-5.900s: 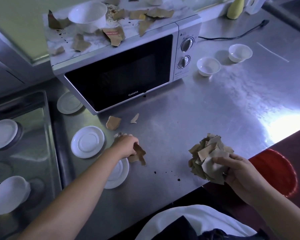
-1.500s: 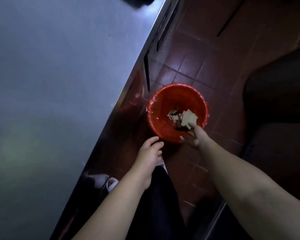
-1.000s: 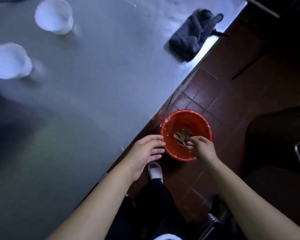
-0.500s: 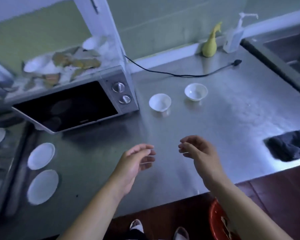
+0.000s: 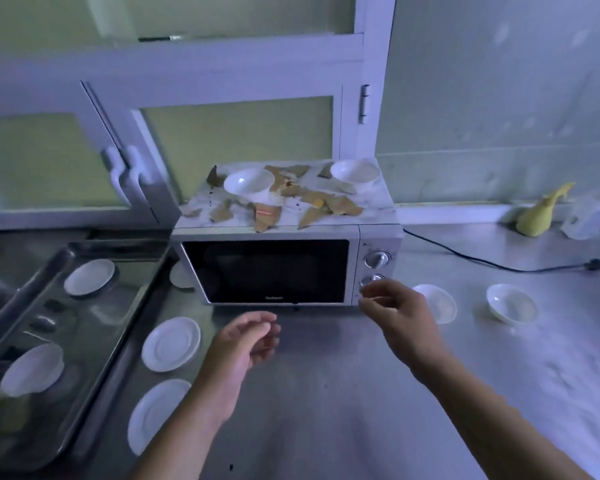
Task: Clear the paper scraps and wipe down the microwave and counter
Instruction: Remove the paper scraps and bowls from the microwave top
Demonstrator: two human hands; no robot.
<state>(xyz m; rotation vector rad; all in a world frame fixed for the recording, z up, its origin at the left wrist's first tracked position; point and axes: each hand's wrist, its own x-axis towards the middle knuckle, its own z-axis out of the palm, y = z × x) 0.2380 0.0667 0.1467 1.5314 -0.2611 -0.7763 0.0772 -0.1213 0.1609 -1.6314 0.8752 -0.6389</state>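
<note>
A white microwave (image 5: 278, 271) stands at the back of the steel counter (image 5: 361, 393). Several brown paper scraps (image 5: 329, 204) lie scattered over its top, around two white bowls (image 5: 248, 185) (image 5: 354, 173). My left hand (image 5: 246, 344) hovers over the counter in front of the microwave door, fingers loosely curled and holding nothing. In front of the microwave's lower right corner, near its dials, my right hand (image 5: 400, 311) is raised, fingers relaxed and empty. Dark drip spots mark the microwave top.
Two small white bowls (image 5: 437, 304) (image 5: 510, 303) sit on the counter right of the microwave. White saucers (image 5: 170, 342) (image 5: 156, 414) lie at the left beside a steel tray (image 5: 111, 344) holding more dishes. A black power cord (image 5: 499, 266), a yellow bottle (image 5: 541, 216) and a dispenser are at the back right.
Both hands dropped the scraps into the red bucket on the floor, then rose empty over the counter. My view lifted to face the microwave, and the hands moved closer to it.
</note>
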